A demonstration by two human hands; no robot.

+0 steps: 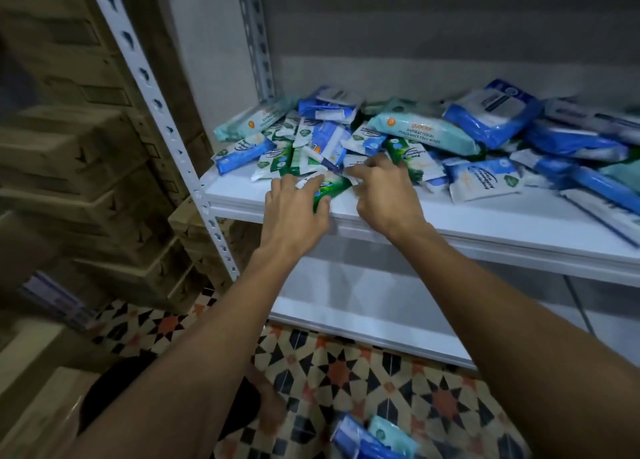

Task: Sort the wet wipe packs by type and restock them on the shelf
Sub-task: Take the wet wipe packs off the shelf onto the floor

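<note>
Dozens of wet wipe packs are sitting jumbled in one pile just beyond both hands on the white shelf, totally unsorted, so I'd say the job's barely getting going. Left hand is curling its fingers round a small green pack at the shelf's front edge. Right hand is pinching a small white and blue pack at the pile's near edge. These are looking light, squishy and slick, so probably gripping across the flat middle is beating grabbing a crimped end. More packs are lying on the floor below the right forearm. Cardboard boxes are stacked left of the left hand, contents hidden.
</note>
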